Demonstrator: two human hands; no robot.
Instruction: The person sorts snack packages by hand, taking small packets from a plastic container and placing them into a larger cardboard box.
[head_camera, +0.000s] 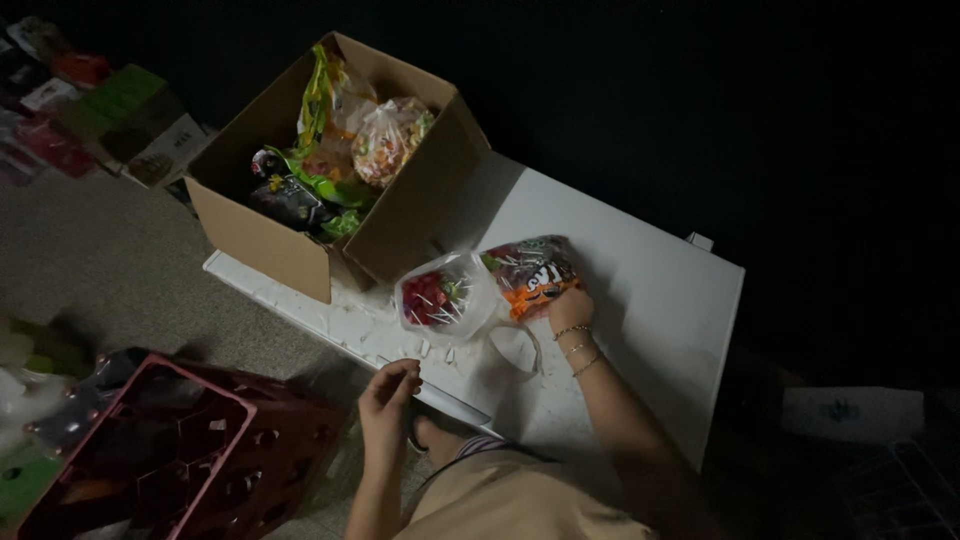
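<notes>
Left hand: I'm hanging it loosely curled, holding nothing, at the white board's near edge.
Right hand: I'm gripping the orange snack bag.
Clear candy bag: lying beside it.
Cardboard box: standing on the board's far end.

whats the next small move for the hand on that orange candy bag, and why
Probably lift the orange candy bag off the white board: the right hand already rests on its lower edge, while the left hand looks empty near the board's front edge. The open cardboard box stands close by.
</notes>
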